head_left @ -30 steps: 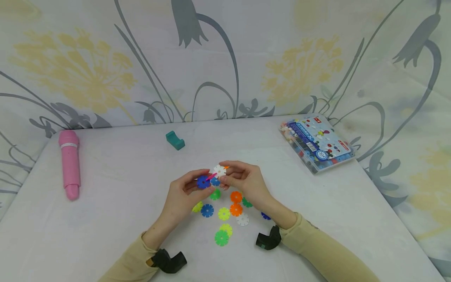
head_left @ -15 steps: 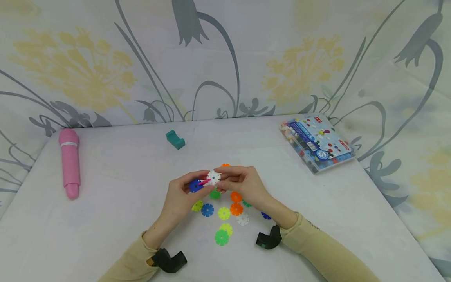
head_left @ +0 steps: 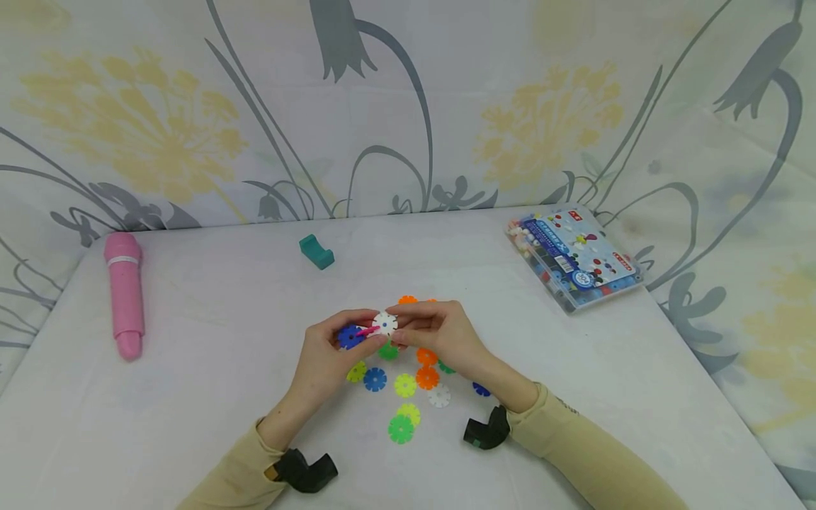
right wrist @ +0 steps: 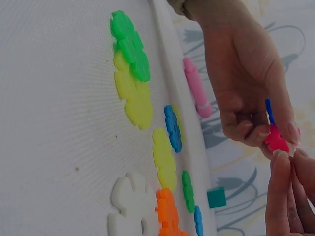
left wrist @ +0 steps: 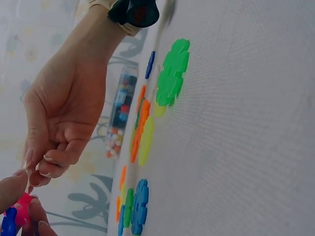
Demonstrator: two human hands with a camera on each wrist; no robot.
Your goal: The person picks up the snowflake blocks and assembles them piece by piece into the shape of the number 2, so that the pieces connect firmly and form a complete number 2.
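Several notched flower-shaped plastic discs are in view. My left hand grips a dark blue disc joined to a pink disc, which stands edge-on in the head view. Opposite, my right hand pinches a white disc by its right side, and its left edge meets the pink one. Whether their notches interlock I cannot tell. In the right wrist view, fingertips of both hands meet at the pink disc. Below the hands lie loose discs: orange, yellow, blue, green and white.
A clear plastic box of colourful pieces with a printed label lies at the back right. Towards the back stands a teal block. On the far left lies a pink rod-shaped object. Patterned cloth hangs behind the white table.
The white disc has come down and left, now facing the camera beside the pink one. My right hand moved slightly left and down with it; the blue disc shifted left. Orange discs behind are uncovered.
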